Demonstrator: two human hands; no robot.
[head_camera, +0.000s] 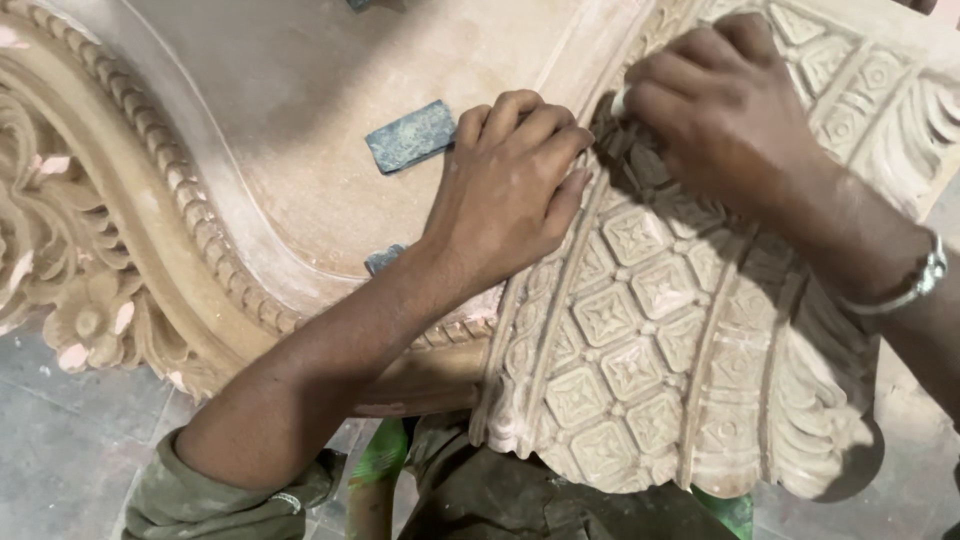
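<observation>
1. The left hand (510, 185) rests at centre frame, fingers curled, empty, on the carved stone panel (640, 340).
2. The right hand (725, 110) (upper right) pinches a small pale tool (619, 102) against the carving.
3. Grey abrasive block (410, 135) lies just left.

The carving (640, 330) runs past the top, left and right edges, so its full outline cannot be told. The right hand (725, 105) covers whatever it presses against the relief; only a pale tip shows by the fingers. The left hand (510, 185) hides the ridge beneath it. The left forearm partly covers a second grey block (385, 259). The right arm is cut off at the right edge, past the bracelet (915, 285).
</observation>
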